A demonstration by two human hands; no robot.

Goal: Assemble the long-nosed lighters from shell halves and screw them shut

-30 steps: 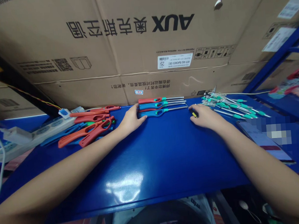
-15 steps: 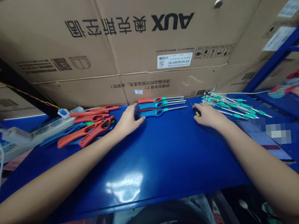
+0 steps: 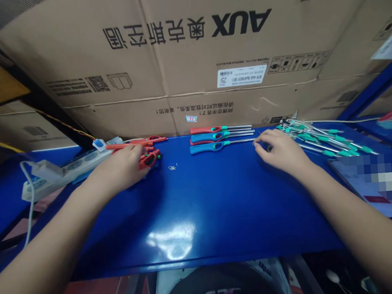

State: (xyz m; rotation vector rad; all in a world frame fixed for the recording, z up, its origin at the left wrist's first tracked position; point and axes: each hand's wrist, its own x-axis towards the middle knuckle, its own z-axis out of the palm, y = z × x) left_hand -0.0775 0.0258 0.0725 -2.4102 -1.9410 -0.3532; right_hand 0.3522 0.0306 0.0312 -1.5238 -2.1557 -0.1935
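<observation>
My left hand (image 3: 125, 166) lies over the pile of loose lighter handles at the left, its fingers curled against a red lighter handle (image 3: 150, 159); the thumb is hidden. My right hand (image 3: 281, 149) is closed near the metal tips of the row of lighters. A dark piece of a small screwdriver (image 3: 269, 148) shows under its fingers. In the row at the back lie a red lighter (image 3: 205, 130) and blue lighters, the front blue lighter (image 3: 207, 148) nearest me. Beside my right hand is a heap of metal lighter rods with green ends (image 3: 330, 140).
A white power strip (image 3: 79, 164) with plugs and cables stands behind my left hand. Tiny pale bits (image 3: 172, 167) lie on the blue tabletop (image 3: 213, 199). A large cardboard sheet (image 3: 184, 80) rises along the back. A flat tablet-like device (image 3: 363, 189) lies at the right.
My left hand has left the blue lighter in the row and moved left onto the handle pile. My right hand remains near the rods; less of the screwdriver shows. The view has shifted slightly.
</observation>
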